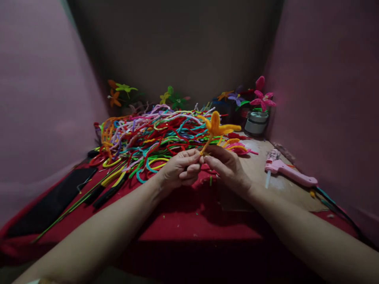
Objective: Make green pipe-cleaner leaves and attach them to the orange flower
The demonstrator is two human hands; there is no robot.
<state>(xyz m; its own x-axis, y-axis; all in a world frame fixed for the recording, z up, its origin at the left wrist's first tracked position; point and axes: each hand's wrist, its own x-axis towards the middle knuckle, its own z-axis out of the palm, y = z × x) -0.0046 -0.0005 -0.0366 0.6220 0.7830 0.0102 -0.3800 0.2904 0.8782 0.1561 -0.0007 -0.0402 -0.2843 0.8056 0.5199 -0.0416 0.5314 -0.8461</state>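
An orange pipe-cleaner flower [215, 125] stands upright above my two hands, its petals spread and its short stem running down between my fingertips. My left hand [185, 167] is closed, thumb and index finger pinching the bottom of the stem. From the other side, the fingers of my right hand [226, 167] close on the same stem end, thumb against it. Just behind the hands lies a large tangled heap of coloured pipe cleaners [166, 130], in red, pink, green, turquoise and yellow.
On the right, a pink glue gun [291, 171] lies on a pale board [251, 201]. Yellow-and-black handled pliers [114, 183], thin green stems [71, 211] and a black flat piece [53, 201] lie left on the red cloth [177, 225]. Finished flowers [263, 98] stand at the back.
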